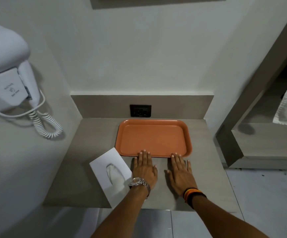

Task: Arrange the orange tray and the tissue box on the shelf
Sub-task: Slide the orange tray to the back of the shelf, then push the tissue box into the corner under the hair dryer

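Grey shelf [91,134] set in a white-walled corner. Tray [154,137] placed centrally at rear. Left hand [145,169] and right hand [180,172] laid flat, open, fingertips touching near rim. Tissue box [111,176] skewed at left, partly hidden by left wrist.

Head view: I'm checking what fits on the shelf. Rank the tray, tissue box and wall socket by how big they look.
1. Tray, clearly largest.
2. Tissue box, though it lies nearer the camera, so it may look bigger than it is.
3. Socket, smallest.
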